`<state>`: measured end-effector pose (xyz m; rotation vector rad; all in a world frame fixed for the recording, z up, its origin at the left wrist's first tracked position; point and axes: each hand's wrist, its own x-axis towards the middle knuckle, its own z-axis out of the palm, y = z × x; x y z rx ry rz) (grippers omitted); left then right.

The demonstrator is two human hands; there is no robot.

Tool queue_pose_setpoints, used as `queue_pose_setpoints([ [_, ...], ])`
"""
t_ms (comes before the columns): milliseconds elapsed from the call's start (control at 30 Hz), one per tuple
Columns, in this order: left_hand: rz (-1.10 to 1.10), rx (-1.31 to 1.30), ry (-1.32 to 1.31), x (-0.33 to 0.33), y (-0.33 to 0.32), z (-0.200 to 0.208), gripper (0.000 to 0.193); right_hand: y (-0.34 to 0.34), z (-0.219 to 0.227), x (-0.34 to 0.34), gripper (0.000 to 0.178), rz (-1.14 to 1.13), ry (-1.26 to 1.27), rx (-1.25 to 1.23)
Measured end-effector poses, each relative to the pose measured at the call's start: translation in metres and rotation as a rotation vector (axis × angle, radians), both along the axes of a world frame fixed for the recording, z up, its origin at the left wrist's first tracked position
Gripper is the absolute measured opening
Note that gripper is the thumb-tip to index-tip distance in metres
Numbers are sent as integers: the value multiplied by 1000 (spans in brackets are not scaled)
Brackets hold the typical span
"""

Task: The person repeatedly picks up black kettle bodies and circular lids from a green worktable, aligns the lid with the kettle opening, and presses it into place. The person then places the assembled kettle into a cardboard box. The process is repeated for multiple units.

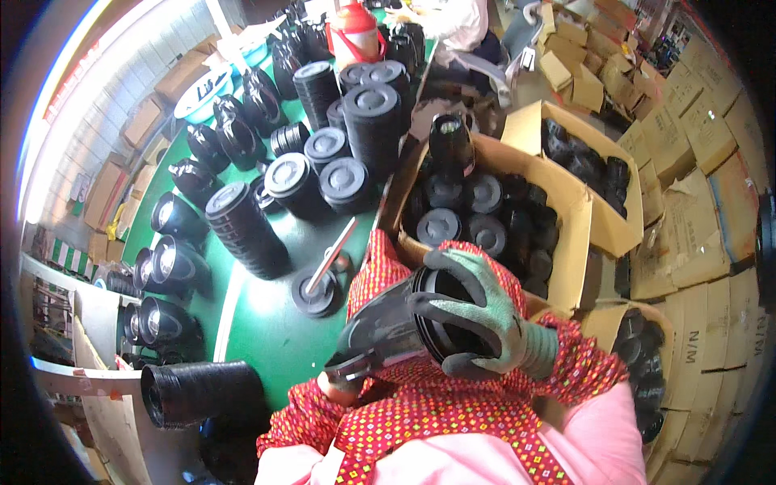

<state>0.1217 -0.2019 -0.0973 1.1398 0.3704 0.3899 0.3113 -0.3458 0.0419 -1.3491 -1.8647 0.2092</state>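
A glossy black plastic jug-shaped container (388, 323) lies tilted in front of my body, its round ringed mouth turned to the right. My right hand (485, 315), in a green and grey glove, is spread around the rim with its fingers closed over the edge. At the narrower lower-left end, my left hand (339, 390) holds the container; most of its fingers are hidden beneath it. On the green table just beyond, a black round lid (315, 293) lies flat, with a thin pale stick-like tool (331, 255) leaning over it.
Stacks of black round lids (242, 226) and several black containers (174, 263) stand on the green table (275, 339). An open cardboard box (574, 259) of black parts is at right. A red flask (356, 36) stands far back, near another person (457, 24). Piled cartons (687, 242) line the right.
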Motion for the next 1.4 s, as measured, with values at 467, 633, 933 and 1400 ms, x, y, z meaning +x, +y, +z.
queue_pose_setpoints([
  [467,171,-75,106,-43,55,46,26,-19,-61,15,97,-114,664,-209],
  [633,226,398,19,-37,54,44,29,-8,-65,-22,88,-160,1106,-67],
  [933,74,130,145,-43,48,17,24,-7,-52,-1,82,24,893,-39],
  [1400,34,159,114,-29,59,49,34,-13,-40,-6,83,59,934,47],
])
